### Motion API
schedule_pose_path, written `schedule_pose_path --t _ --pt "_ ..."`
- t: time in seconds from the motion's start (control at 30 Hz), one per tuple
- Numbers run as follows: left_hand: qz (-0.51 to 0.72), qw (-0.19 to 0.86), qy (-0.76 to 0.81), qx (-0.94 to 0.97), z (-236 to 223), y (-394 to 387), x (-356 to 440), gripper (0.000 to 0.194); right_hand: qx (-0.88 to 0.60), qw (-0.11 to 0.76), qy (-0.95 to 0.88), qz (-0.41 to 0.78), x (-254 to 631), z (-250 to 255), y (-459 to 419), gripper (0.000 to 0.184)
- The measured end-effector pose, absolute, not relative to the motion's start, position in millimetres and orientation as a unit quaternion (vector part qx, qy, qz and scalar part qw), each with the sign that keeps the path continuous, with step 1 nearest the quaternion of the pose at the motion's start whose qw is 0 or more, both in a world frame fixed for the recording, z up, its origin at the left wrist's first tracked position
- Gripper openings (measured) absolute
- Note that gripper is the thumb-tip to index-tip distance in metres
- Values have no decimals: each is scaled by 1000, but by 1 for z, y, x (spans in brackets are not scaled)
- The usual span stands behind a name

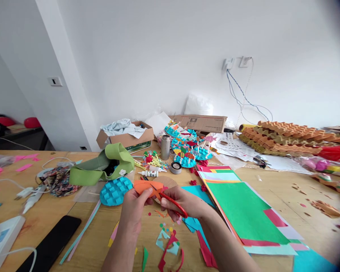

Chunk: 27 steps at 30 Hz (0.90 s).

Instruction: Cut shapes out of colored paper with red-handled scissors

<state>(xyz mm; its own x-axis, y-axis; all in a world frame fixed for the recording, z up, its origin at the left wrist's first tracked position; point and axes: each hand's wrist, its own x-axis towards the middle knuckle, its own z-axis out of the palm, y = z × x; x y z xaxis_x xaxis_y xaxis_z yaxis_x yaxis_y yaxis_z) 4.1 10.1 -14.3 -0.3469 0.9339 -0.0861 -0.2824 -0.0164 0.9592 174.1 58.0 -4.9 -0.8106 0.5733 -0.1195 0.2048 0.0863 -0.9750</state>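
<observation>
My left hand [136,204] pinches a piece of orange paper [147,185], thumb on top, above the middle of the table. In my right hand [184,202] is a pair of scissors [175,204] with red handles; its blades lie across the right end of the orange paper. Just left of the paper sits a blue oval piece of egg tray [116,191]. A round wooden disc [170,182] is partly hidden behind my hands. Below them lie paper scraps [168,245] in red, light blue and green, with small coloured dots.
Coloured paper sheets [235,211] are stacked to the right. Egg trays [283,138] are piled at the back right. A green felt bag [104,166], glue bottle [149,173], tape roll [175,167] and metal flask [166,147] stand behind. A black phone [51,245] lies front left.
</observation>
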Motion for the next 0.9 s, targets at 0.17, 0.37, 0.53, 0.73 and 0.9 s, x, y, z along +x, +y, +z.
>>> schedule_pose_path --t 0.17,0.37,0.53,0.73,0.9 --pt "633 478 515 327 -14 10 3 20 -275 128 -718 627 175 -6 59 62" --pt "633 484 509 324 -13 10 4 18 -277 128 -721 622 174 -5 58 63" --pt "637 481 512 317 -11 10 5 18 -271 134 -722 623 174 -6 59 63" --pt "636 486 510 317 -12 10 4 19 -271 139 -719 624 174 -6 58 63" --pt "635 488 511 313 -13 11 4 21 -272 142 -717 626 174 -6 59 64"
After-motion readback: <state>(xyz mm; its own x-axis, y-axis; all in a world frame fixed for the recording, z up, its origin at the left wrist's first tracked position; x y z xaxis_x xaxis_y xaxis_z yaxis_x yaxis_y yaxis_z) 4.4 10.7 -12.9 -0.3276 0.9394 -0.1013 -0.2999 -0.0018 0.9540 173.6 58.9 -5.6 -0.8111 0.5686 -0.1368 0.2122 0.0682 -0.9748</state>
